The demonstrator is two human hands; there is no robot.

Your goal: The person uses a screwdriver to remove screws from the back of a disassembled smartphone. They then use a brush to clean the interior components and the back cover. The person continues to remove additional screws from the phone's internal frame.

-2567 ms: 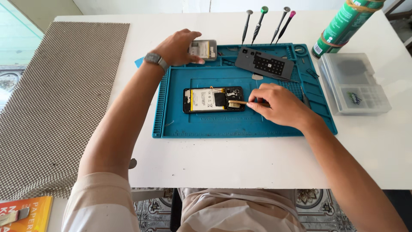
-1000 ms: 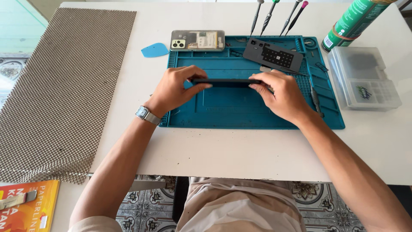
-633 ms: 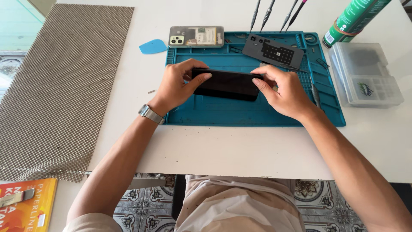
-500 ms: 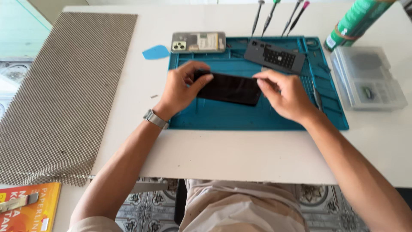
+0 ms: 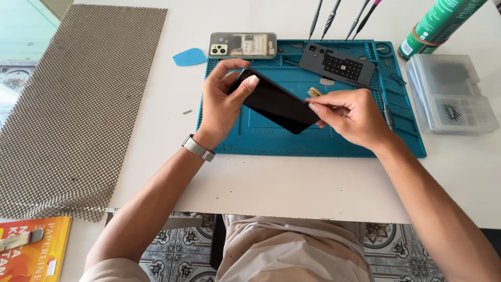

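A flat, glossy black phone (image 5: 275, 101) is being held tilted above the teal rubbery work mat (image 5: 271, 138), raised off its ridged surface. The left hand (image 5: 223, 102) is gripping the phone's upper-left end, thumb pressing on the smooth dark glass. The right hand (image 5: 348, 116) is pinching the lower-right end between fingertips. A translucent phone back cover (image 5: 242, 45) is lying at the mat's top edge, a grey perforated plate (image 5: 336, 63) beside it. A woven grey anti-slip sheet (image 5: 68, 104) is covering the white counter (image 5: 292, 183) to the left.
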